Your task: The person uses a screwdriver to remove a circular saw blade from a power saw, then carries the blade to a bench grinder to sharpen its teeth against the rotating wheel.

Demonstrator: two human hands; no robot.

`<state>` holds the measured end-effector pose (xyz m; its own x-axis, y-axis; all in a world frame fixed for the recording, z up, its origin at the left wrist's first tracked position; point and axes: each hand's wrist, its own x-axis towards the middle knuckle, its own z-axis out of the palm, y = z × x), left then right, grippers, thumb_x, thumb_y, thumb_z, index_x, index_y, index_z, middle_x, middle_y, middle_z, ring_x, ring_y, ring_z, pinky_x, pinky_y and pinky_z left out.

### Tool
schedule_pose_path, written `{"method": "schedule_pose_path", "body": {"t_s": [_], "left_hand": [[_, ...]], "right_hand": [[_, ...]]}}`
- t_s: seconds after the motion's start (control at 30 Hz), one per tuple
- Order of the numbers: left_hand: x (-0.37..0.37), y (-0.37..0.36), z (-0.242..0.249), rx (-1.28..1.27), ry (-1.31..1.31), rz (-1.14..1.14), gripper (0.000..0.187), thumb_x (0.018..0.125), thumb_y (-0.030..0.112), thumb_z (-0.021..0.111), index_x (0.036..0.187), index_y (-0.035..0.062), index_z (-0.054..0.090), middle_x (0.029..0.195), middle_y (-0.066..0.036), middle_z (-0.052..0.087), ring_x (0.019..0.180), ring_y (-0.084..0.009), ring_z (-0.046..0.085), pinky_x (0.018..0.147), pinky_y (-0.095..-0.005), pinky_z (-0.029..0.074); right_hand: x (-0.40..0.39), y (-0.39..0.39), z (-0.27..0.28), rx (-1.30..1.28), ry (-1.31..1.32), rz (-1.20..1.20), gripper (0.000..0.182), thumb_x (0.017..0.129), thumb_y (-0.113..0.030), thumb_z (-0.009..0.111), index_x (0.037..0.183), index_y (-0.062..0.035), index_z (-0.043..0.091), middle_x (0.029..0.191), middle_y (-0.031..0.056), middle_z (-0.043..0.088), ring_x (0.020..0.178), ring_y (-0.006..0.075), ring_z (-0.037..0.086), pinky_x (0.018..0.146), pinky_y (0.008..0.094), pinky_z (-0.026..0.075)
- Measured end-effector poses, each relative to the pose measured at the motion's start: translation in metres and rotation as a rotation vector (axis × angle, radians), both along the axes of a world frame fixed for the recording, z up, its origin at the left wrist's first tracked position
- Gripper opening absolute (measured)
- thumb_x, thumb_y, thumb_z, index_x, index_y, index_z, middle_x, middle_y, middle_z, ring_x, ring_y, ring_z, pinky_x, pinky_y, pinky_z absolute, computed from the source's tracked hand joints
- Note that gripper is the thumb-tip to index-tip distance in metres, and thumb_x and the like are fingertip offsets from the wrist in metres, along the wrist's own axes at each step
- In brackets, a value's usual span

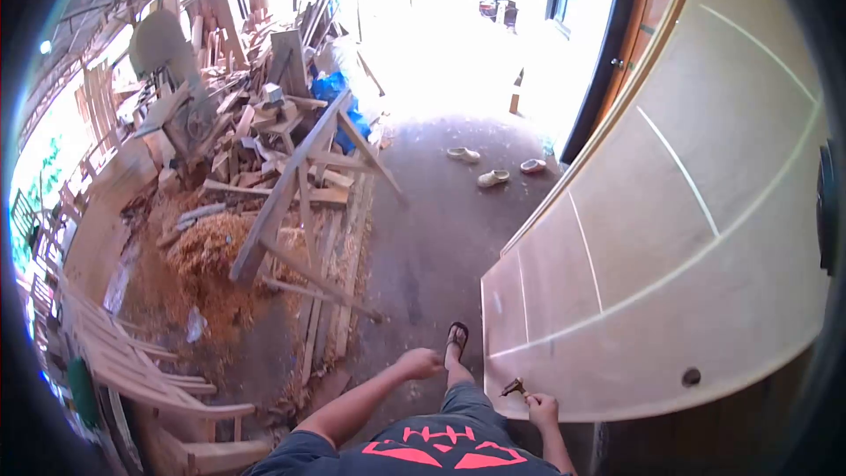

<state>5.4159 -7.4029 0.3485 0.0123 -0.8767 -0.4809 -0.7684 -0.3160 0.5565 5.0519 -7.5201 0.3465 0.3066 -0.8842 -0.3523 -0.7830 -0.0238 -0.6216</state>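
My right hand (542,409) is closed around the handle of a small hammer-like tool (512,386) with a dark, brass-coloured head. It is held over the near left corner of a large pale wooden panel (617,300) marked with white lines. A round dark hole (692,376) sits near the panel's front edge. My left hand (419,363) hangs over the floor in front of me, fingers curled in, with nothing seen in it. One sandalled foot (456,339) is forward on the dark floor (414,247).
A wooden trestle (295,181) stands left of the walkway. Behind it lie piled offcuts (264,123) and a heap of wood shavings (211,251). Loose clogs (493,178) lie ahead. Slatted wooden furniture (150,370) is at the near left, and a door (630,44) at the right.
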Motion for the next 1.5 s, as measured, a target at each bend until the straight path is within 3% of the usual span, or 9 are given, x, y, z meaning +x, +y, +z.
{"method": "schedule_pose_path", "body": {"t_s": [0.07,0.13,0.23,0.33,0.47,0.67,0.93,1.17,1.5], "left_hand": [[0.002,-0.075,-0.018,-0.565,0.259,0.003,0.039,0.091,0.036,0.062,0.115,0.0051,0.068,0.107,-0.023,0.069,0.104,-0.0356,0.066,0.092,-0.0445,0.051],[0.011,-0.145,0.017,-0.449,0.631,0.240,0.032,0.094,0.031,0.063,0.105,0.0014,0.068,0.093,-0.021,0.069,0.090,-0.0270,0.068,0.082,-0.0392,0.053],[0.090,-0.242,0.042,-0.487,0.457,0.694,0.023,0.095,0.024,0.065,0.093,0.0019,0.068,0.092,-0.012,0.070,0.084,-0.0177,0.065,0.075,-0.0348,0.051],[0.213,-0.308,0.106,-0.770,0.293,0.805,0.029,0.095,0.026,0.066,0.084,-0.0001,0.064,0.075,-0.011,0.067,0.067,-0.0135,0.058,0.062,-0.0346,0.048],[0.354,-0.357,0.147,-0.862,0.578,1.101,0.024,0.099,0.023,0.062,0.084,0.0049,0.061,0.070,-0.001,0.063,0.060,-0.0043,0.050,0.053,-0.0236,0.040],[0.519,-0.445,0.144,-0.933,0.875,1.295,0.023,0.101,0.027,0.061,0.087,0.0089,0.055,0.064,0.007,0.047,0.051,-0.0009,0.041,0.043,-0.0199,0.030],[0.724,-0.646,0.215,-0.987,1.147,1.305,0.024,0.104,0.031,0.054,0.094,0.0088,0.055,0.061,0.003,0.042,0.043,-0.0038,0.032,0.038,-0.0222,0.024],[0.904,-0.808,0.203,-0.965,1.237,1.165,0.027,0.104,0.036,0.052,0.096,0.0103,0.055,0.061,0.001,0.041,0.043,-0.0067,0.034,0.037,-0.0232,0.024],[1.125,-1.020,0.169,-0.311,1.727,1.415,0.031,0.103,0.041,0.049,0.085,0.0168,0.053,0.059,0.005,0.036,0.041,-0.0057,0.028,0.036,-0.0227,0.019]], "right_hand": [[0.071,-0.056,0.030,0.030,-0.018,0.148,0.019,0.087,-0.021,0.068,0.096,-0.0070,0.077,0.086,0.0171,0.073,0.083,0.0265,0.072,0.076,0.0394,0.055],[0.152,-0.122,0.037,0.009,-0.182,0.261,0.021,0.090,-0.021,0.064,0.101,-0.0072,0.076,0.090,0.0185,0.072,0.083,0.0292,0.072,0.073,0.0395,0.054],[0.291,-0.214,0.094,-0.172,-0.293,0.463,0.019,0.091,-0.017,0.062,0.098,-0.0034,0.073,0.081,0.0235,0.066,0.073,0.0391,0.066,0.062,0.0448,0.049],[0.423,-0.300,0.140,-0.264,-0.548,0.647,0.016,0.090,-0.010,0.063,0.101,-0.0045,0.072,0.085,0.0204,0.067,0.076,0.0380,0.066,0.065,0.0416,0.051],[0.558,-0.387,0.185,-0.461,-0.571,0.877,0.026,0.085,-0.003,0.064,0.109,-0.0081,0.071,0.084,0.0158,0.067,0.076,0.0358,0.066,0.067,0.0420,0.052],[0.733,-0.531,0.201,-0.472,-0.603,1.092,0.036,0.078,0.000,0.061,0.112,-0.0085,0.069,0.084,0.0121,0.068,0.079,0.0327,0.067,0.069,0.0419,0.053],[0.921,-0.727,0.286,-0.407,-0.726,0.692,0.010,0.084,0.004,0.068,0.093,0.0000,0.069,0.074,0.0110,0.067,0.064,0.0193,0.062,0.059,0.0310,0.049],[1.094,-0.884,0.262,-0.013,-1.054,0.415,0.008,0.090,0.004,0.067,0.098,0.0010,0.069,0.075,0.0041,0.066,0.066,0.0079,0.058,0.058,0.0231,0.046],[1.401,-1.064,0.253,0.225,-1.321,0.479,0.015,0.096,0.000,0.058,0.106,0.0051,0.067,0.090,0.0045,0.060,0.073,0.0100,0.055,0.062,0.0234,0.043]]}}
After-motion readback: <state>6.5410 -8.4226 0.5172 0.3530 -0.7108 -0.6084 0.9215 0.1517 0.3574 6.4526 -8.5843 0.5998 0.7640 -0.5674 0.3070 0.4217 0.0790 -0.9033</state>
